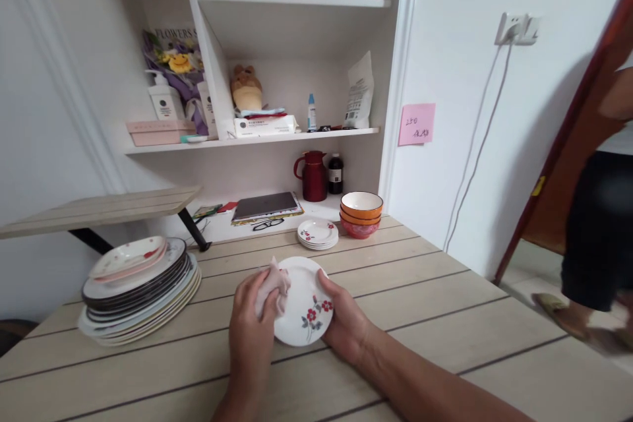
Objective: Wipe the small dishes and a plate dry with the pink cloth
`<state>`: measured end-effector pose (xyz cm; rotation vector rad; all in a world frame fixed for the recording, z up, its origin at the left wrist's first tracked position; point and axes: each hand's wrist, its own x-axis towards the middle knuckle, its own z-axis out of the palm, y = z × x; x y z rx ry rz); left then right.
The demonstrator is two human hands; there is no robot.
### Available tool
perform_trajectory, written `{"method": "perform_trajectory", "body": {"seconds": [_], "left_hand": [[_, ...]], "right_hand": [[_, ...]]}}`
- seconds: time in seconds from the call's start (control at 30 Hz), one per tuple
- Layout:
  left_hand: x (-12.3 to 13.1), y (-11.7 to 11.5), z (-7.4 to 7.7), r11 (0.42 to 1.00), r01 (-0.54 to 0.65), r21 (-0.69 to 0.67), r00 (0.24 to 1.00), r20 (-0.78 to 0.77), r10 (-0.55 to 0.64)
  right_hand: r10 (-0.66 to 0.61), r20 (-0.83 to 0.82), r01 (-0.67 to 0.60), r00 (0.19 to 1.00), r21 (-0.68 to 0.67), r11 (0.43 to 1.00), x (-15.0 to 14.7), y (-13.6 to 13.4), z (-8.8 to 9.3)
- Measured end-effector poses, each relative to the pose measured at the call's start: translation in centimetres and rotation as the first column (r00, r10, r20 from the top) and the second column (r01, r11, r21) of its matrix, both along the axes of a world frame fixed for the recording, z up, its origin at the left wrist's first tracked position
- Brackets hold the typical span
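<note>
A small white plate [297,316] with red flowers and grey leaves is tilted up above the table, its face toward me. My right hand [346,316] grips its right edge, thumb on the rim and the other fingers hidden behind. In my left hand [252,310] is a bunched pale pink cloth [274,285], pressed against the plate's left side. Just beyond stands a short stack of matching small plates [317,232]. To its right is a stack of bowls [361,214], orange ones above a red patterned one.
At the left, a tall stack of plates [141,290] stands by a low wooden riser [103,211]. A closed laptop [264,206], glasses [268,224], a red jug [314,176] and a dark bottle [335,174] lie farther back. Another person [596,231] stands at the right by the doorway.
</note>
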<state>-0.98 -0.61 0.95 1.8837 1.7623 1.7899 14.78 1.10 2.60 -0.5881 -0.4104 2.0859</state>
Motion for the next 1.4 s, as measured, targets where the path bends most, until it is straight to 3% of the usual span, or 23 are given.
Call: {"method": "perform_trajectory", "body": {"seconds": [0.13, 0.2, 0.33, 0.47, 0.6, 0.7, 0.8, 1.0, 1.1, 1.4], "left_hand": [[-0.3, 0.4, -0.3, 0.995, 0.067, -0.073, 0.989, 0.138, -0.056], [-0.7, 0.7, -0.7, 0.995, 0.074, -0.072, 0.994, 0.089, -0.067], [-1.1, 0.9, -0.9, 0.999, 0.032, 0.041, 0.969, -0.246, -0.021], [-0.2, 0.0, -0.5, 0.979, -0.106, 0.172, 0.801, -0.569, 0.187], [1.5, -0.7, -0.6, 0.944, 0.164, 0.286, 0.669, -0.736, 0.106], [2.1, -0.9, -0.6, 0.925, 0.222, 0.308, 0.640, -0.762, 0.100], [2.1, -1.0, -0.2, 0.936, 0.178, 0.305, 0.640, -0.758, 0.126], [1.9, -0.8, 0.5, 0.964, -0.091, 0.249, 0.693, -0.679, 0.241], [1.4, -0.7, 0.2, 0.965, -0.162, 0.207, 0.693, -0.672, 0.260], [1.6, -1.0, 0.1, 0.977, 0.073, 0.200, 0.673, -0.733, 0.100]], "right_hand": [[-0.012, 0.017, 0.012, 1.000, 0.008, 1.000, 0.0, 0.0, -0.2], [-0.020, 0.021, 0.020, 1.000, 0.021, 1.000, -0.1, 0.1, -0.5], [-0.039, 0.021, 0.039, 0.999, 0.020, 0.999, -0.2, 0.2, -0.7], [-0.034, -0.034, 0.034, 0.999, 0.017, 0.999, -0.3, 0.2, -0.7], [0.032, -0.081, -0.030, 0.996, 0.032, 0.999, 0.0, 0.2, -0.6], [0.072, -0.058, -0.071, 0.996, 0.032, 0.997, 0.0, -0.2, -0.6], [0.068, -0.037, -0.067, 0.997, 0.031, 0.997, -0.4, -0.7, -0.4], [-0.003, -0.038, 0.003, 0.999, -0.004, 1.000, -0.9, -0.5, -0.5], [-0.019, -0.071, 0.018, 0.997, -0.009, 1.000, -0.7, -0.1, -0.8], [0.077, -0.033, -0.074, 0.996, 0.097, 0.993, -0.3, -0.9, 0.1]]}}
